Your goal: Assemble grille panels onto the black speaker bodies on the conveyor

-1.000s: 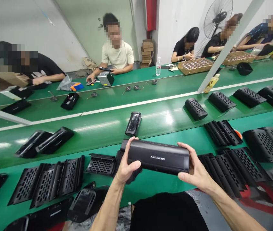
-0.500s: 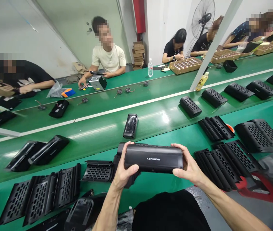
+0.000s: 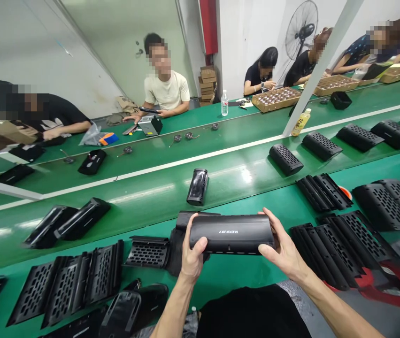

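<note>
Both my hands hold a long black speaker body (image 3: 233, 233) level above the near edge of the green bench; white lettering on its face reads upside down. My left hand (image 3: 192, 256) wraps its left end, thumb on the front. My right hand (image 3: 281, 249) cups its right end, fingers curled over the top. Behind the left end lies another black housing part (image 3: 179, 244), partly hidden. A perforated black grille (image 3: 148, 251) lies just left of that.
Rows of black grilles lie left (image 3: 66, 279) and right (image 3: 334, 251) of me. A black speaker (image 3: 197, 187) stands on the green conveyor belt (image 3: 143, 192), with more speakers (image 3: 286, 158) further right. A white post (image 3: 321, 65) and a drink bottle (image 3: 301, 122) stand beyond. Several people sit opposite.
The speaker body has rolled slightly in my hands, so more of its lower edge shows. My left thumb has shifted up on its front. The view tilted a little.
</note>
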### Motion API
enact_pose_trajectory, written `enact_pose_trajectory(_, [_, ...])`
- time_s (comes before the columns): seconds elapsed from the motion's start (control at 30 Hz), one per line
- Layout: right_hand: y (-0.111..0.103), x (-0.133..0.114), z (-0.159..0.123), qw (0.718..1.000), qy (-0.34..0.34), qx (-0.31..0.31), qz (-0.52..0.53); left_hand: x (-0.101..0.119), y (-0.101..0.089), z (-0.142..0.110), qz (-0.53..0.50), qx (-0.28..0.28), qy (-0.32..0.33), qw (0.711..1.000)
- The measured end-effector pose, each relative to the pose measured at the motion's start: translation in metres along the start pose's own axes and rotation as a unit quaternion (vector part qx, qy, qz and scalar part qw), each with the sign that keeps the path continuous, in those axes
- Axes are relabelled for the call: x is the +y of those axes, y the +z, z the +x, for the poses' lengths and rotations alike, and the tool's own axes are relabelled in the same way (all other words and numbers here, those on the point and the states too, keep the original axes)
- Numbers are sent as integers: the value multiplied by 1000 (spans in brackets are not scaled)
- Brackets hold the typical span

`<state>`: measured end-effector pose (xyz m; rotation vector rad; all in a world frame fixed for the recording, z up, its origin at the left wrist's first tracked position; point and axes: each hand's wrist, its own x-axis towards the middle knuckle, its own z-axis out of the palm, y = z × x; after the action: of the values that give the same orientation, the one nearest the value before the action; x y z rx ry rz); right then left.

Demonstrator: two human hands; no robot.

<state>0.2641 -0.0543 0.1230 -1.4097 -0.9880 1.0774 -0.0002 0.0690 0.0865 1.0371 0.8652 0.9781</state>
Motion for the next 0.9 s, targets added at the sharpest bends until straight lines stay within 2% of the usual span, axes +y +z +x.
enact_pose_trajectory(0.07, [7,3,0,999,-23,17,42,-13,12,-5,-125,55,-53,989])
enact_pose_trajectory(0.1, [13,6,0,998,-37,15,54,-21,19,-7,-181,63,-92,977])
enact_pose_trajectory(0.13, [20,9,0,997,-49,9,52,-29,26,-10,-219,50,-134,965])
enact_pose_trajectory(0.2, [34,14,3,998,-64,-8,5,-43,38,-14,-249,-24,-219,943])
enact_pose_trajectory(0.27, [38,13,6,996,-70,-4,-61,-47,41,-15,-210,-94,-246,942])
enact_pose_trajectory(0.33, [30,3,10,986,-84,11,-142,-35,37,-13,-137,-93,-169,972])
enact_pose_trajectory(0.4, [15,-10,14,961,-117,-1,-250,-10,28,-9,-47,-71,-38,996])
enact_pose_trajectory(0.43, [9,-16,17,942,-139,-20,-305,3,25,-6,6,-88,12,996])
enact_pose_trajectory(0.5, [-1,-26,21,903,-179,-56,-386,26,22,-1,138,-140,53,979])
enact_pose_trajectory(0.6, [-10,-31,22,878,-201,-97,-424,37,24,2,219,-160,83,959])
enact_pose_trajectory(0.67, [-18,-28,16,887,-193,-92,-410,33,24,0,206,-140,106,963])
enact_pose_trajectory(0.73, [-30,-20,6,924,-144,-53,-351,27,20,-4,186,-114,116,969])
enact_pose_trajectory(0.83, [-42,-5,-8,983,-33,-8,-178,23,14,-6,158,-90,107,977])
enact_pose_trajectory(0.9, [-42,1,-13,996,2,-8,-88,24,12,-5,149,-87,98,980])
